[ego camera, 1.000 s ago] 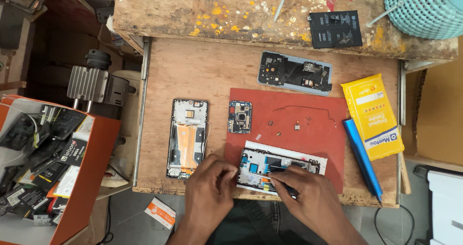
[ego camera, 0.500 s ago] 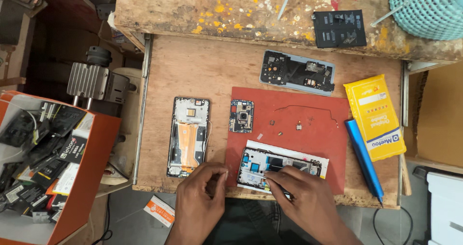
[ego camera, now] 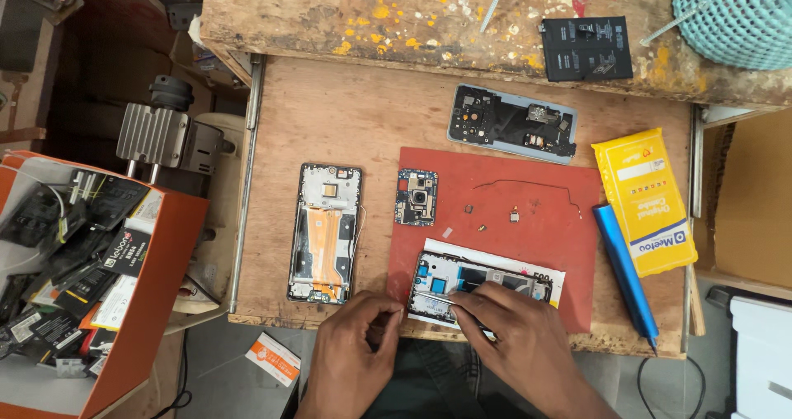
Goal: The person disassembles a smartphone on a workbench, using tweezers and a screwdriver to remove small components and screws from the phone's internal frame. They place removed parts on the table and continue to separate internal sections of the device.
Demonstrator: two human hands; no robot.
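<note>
An opened white-edged phone frame [ego camera: 487,285] lies flat, slightly tilted, on the red mat's near edge.

Compared with one second ago, the left hand [ego camera: 356,345] sits lower and further off the phone frame [ego camera: 487,287], at the counter's [ego camera: 330,122] near edge, fingers pinched just beside the frame's left end. The right hand [ego camera: 520,341] now holds thin tweezers [ego camera: 436,297] over the frame's left part.
</note>
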